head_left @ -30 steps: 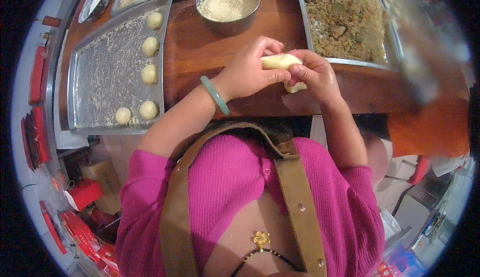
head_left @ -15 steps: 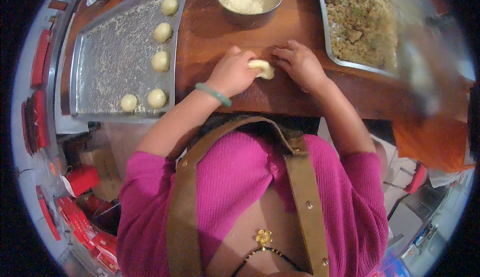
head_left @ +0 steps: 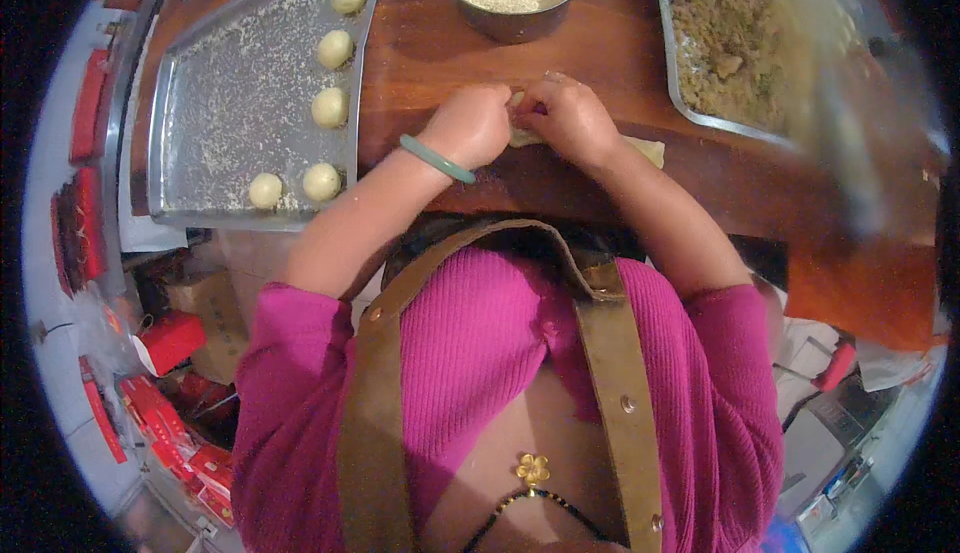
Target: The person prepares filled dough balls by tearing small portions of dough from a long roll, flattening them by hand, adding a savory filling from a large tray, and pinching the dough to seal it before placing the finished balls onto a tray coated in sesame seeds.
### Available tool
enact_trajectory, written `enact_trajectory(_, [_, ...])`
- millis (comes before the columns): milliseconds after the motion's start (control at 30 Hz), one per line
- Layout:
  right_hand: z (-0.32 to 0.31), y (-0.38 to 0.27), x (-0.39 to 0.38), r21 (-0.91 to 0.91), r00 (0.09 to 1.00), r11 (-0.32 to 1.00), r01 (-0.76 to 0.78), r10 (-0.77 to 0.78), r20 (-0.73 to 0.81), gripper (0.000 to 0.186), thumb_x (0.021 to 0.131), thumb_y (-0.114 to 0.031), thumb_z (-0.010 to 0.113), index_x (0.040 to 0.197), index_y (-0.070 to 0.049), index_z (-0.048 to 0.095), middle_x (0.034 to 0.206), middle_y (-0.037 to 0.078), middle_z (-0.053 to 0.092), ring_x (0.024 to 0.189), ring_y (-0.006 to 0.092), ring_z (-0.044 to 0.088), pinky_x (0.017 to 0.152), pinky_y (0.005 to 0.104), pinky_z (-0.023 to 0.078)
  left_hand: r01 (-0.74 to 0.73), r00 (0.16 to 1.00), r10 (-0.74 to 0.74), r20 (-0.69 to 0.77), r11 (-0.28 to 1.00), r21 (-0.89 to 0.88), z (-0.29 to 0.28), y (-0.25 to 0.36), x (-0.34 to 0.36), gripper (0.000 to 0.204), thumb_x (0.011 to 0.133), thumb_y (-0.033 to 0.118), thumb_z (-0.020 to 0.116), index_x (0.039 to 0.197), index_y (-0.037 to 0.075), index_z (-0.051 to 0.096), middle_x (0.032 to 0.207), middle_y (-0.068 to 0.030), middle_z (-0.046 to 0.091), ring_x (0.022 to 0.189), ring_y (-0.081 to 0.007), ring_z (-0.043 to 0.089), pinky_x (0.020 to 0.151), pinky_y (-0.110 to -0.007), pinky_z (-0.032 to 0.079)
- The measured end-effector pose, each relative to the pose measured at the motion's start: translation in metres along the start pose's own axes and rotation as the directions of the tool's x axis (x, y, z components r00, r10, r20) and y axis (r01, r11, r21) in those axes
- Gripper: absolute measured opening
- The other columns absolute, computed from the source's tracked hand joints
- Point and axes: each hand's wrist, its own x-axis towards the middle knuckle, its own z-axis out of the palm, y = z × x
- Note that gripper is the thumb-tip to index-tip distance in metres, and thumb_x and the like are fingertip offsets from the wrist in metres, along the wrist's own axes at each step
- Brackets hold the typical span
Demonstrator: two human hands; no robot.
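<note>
My left hand [head_left: 478,125] and my right hand [head_left: 570,123] meet over the wooden table. Both are closed on a piece of pale dough [head_left: 524,137], mostly hidden by the fingers. Another pale, flat piece that looks like dough [head_left: 646,150] shows just right of my right wrist; whether it joins the held piece, I cannot tell. A green bangle circles my left wrist. To the left lies a metal tray [head_left: 215,118] strewn with pale grains, with several round dough balls [head_left: 330,108] along its right and near sides.
Beyond my hands stands a metal bowl [head_left: 515,25] of pale grains. A second metal tray [head_left: 690,111] at the right holds a brown, crumbly mass [head_left: 720,48]. Something pale and blurred covers part of that tray. Orange material [head_left: 855,298] hangs by the table's right front.
My right hand has moved left to meet my left hand and closed on the dough. A pale flat piece now shows by my right wrist. The whole view has shifted slightly.
</note>
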Motion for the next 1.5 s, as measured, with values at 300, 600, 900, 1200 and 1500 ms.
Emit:
enact_trajectory(300, [-0.072, 0.026, -0.042, 0.339, 0.945, 0.908, -0.248, 0.303, -0.121, 0.015, 0.078, -0.008, 0.06, 0.092, -0.002, 0.063, 0.086, 0.007, 0.062, 0.077, 0.0181, 0.059, 0.066, 0.0285, 0.048, -0.475, 0.867, 0.491, 0.083, 0.765, 0.434, 0.023, 0.039, 0.035, 0.06, 0.082, 0.038, 0.049, 0.129, 0.005, 0.034, 0.135, -0.0166, 0.029, 0.125, -0.0331, 0.026, 0.101, -0.048, 0.023])
enact_trajectory(600, [-0.134, 0.107, -0.075, -0.293, 0.87, 0.899, -0.327, 0.166, -0.464, 0.033, 0.071, -0.016, 0.065, 0.101, -0.004, 0.059, 0.113, 0.018, 0.053, 0.105, 0.0333, 0.049, 0.088, 0.0391, 0.041, -0.46, 0.886, 0.364, 0.286, 0.764, 0.452, 0.025, 0.047, 0.041, 0.083, 0.073, 0.061, 0.047, 0.133, 0.007, 0.028, 0.142, -0.0154, 0.015, 0.131, -0.0341, 0.011, 0.103, -0.053, 0.013])
enact_trajectory(900, [-0.138, 0.136, -0.057, -0.451, 0.849, 0.722, -0.524, 0.481, -0.216, 0.043, 0.068, -0.013, 0.062, 0.11, -0.008, 0.054, 0.099, 0.015, 0.052, 0.099, 0.0324, 0.049, 0.085, 0.0376, 0.042, -0.506, 0.862, 0.439, 0.253, 0.758, 0.412, 0.031, 0.035, 0.068, 0.081, 0.072, 0.06, 0.051, 0.134, 0.013, 0.027, 0.142, -0.0141, 0.013, 0.13, -0.0357, 0.01, 0.102, -0.055, 0.01])
enact_trajectory(1200, [-0.144, 0.122, -0.068, 0.224, 0.787, 0.872, -0.435, 0.489, -0.377, 0.037, 0.073, -0.011, 0.06, 0.108, -0.003, 0.052, 0.096, 0.012, 0.058, 0.089, 0.0227, 0.055, 0.079, 0.031, 0.043, -0.486, 0.873, 0.485, 0.055, 0.856, 0.176, 0.031, 0.031, 0.05, 0.067, 0.082, 0.05, 0.045, 0.13, 0.005, 0.032, 0.138, -0.0209, 0.02, 0.13, -0.0361, 0.014, 0.104, -0.047, 0.015])
enact_trajectory(1500, [-0.13, 0.148, -0.064, -0.219, 0.865, 0.857, -0.467, 0.39, -0.316, 0.043, 0.082, -0.032, 0.052, 0.115, -0.004, 0.049, 0.11, 0.017, 0.053, 0.097, 0.0296, 0.053, 0.083, 0.0391, 0.043, -0.261, 0.96, 0.217, 0.178, 0.925, 0.276, -0.007, 0.038, 0.01, 0.026, 0.08, 0.017, 0.047, 0.093, -0.004, 0.055, 0.096, -0.023, 0.053, 0.097, -0.0365, 0.049, 0.083, -0.043, 0.039])
